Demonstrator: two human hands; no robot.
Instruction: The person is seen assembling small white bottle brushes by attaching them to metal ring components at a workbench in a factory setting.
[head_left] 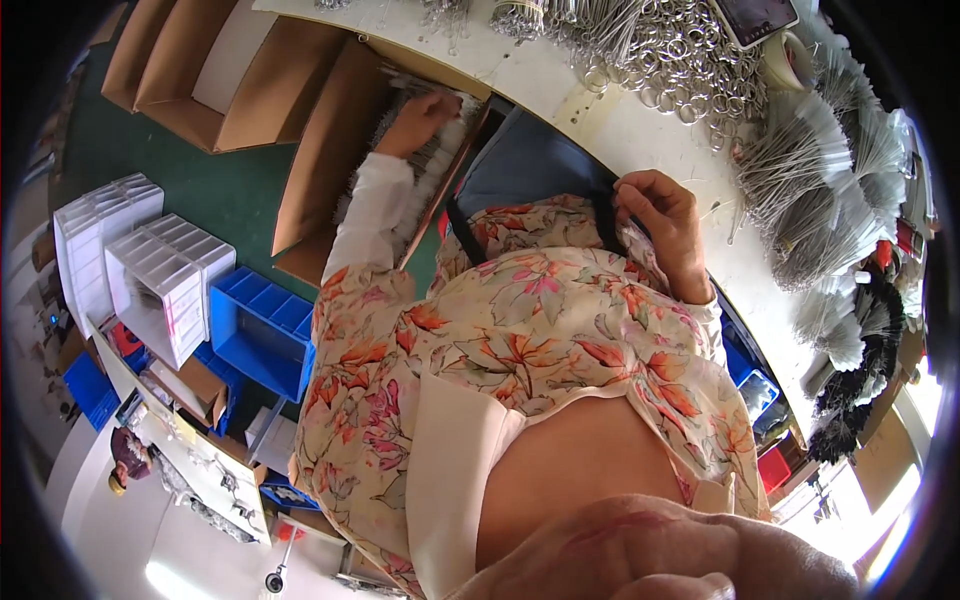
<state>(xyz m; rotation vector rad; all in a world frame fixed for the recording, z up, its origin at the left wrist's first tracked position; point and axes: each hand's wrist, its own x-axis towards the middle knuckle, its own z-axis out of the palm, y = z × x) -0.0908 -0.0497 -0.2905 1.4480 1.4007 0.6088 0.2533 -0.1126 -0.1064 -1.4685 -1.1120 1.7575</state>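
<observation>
My left hand (pixel 420 122) reaches into a long cardboard box (pixel 318 150) beside the table. Its fingers are curled onto white-bristled wire brushes (pixel 432 170) that lie packed in there. How many it grips is hidden. At the near edge of the white worktable (pixel 690 165), my right hand (pixel 662 215) is closed, thumb against bent fingers. Whatever is between those fingertips, if anything, is too small to tell. A dark blue cloth (pixel 535 160) with black straps hangs between my two hands, against the table edge.
Metal rings (pixel 690 75) and bundles of thin wire brushes (pixel 800 200) cover the table's far side, with black-bristled brushes (pixel 860 370) at right. A tape roll (pixel 790 62) stands among them. More cardboard boxes (pixel 215 90), white crates (pixel 170 285) and a blue bin (pixel 262 330) are at left.
</observation>
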